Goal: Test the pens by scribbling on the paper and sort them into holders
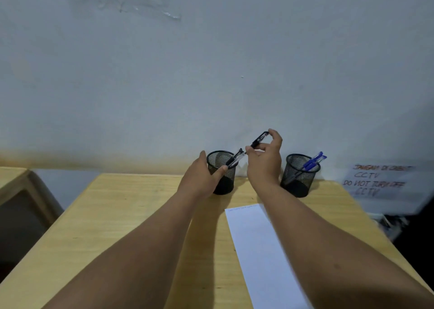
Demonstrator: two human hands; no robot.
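Note:
Two black mesh holders stand at the far edge of the wooden table (131, 214). The left holder (229, 179) has a black pen (236, 159) leaning in it. My left hand (202, 177) grips this holder's side, thumb on its front. Just above its rim, my right hand (265, 163) holds a black pen (258, 140) tilted, tip pointing down toward the opening. The right holder (298, 177) contains blue pens (313, 163). A white sheet of paper (260, 250) lies on the table under my right forearm, with faint scribbles at its top edge.
A pale wall rises right behind the holders. A handwritten CCTV notice (378, 179) hangs at the right past the table edge. A second wooden piece of furniture (16, 186) stands at the left, with a gap between it and the table.

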